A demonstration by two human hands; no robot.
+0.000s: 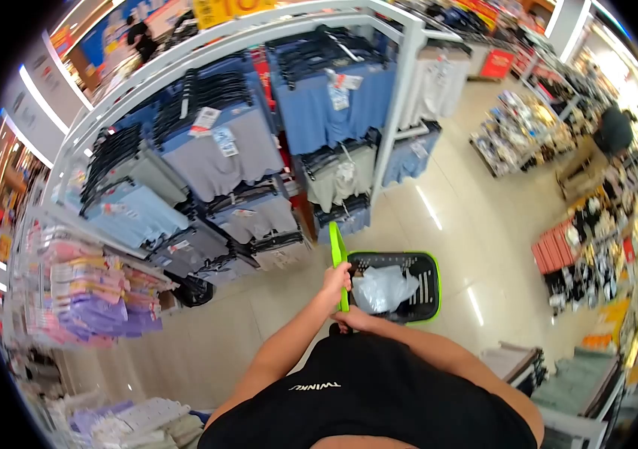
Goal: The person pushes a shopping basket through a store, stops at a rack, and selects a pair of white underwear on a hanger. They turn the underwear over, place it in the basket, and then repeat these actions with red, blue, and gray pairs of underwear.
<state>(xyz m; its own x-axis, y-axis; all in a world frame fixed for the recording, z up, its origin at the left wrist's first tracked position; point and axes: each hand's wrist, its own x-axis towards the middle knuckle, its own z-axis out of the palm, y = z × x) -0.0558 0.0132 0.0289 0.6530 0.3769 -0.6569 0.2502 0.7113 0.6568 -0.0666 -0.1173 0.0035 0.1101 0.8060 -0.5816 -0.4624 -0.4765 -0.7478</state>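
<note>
My left hand [336,278] is wrapped around the bright green handle [338,243] of a shopping basket. The black basket [429,295] has a green rim and stands on the floor right in front of my body. Inside it lies a crumpled, pale grey-white plastic bag or wrapped item [385,289]; its contents cannot be made out. At the handle's near end is my right hand [352,319], fingers curled closed around it, with part of the grip hidden.
A white-framed rack [401,97] of blue and grey garments stands ahead. Pink and purple packs [98,295] hang on the left. At right are a merchandise stand [517,131], a person [611,138] and crowded shelves. Tiled floor [453,224] runs between them. Folded clothes [581,382] sit near right.
</note>
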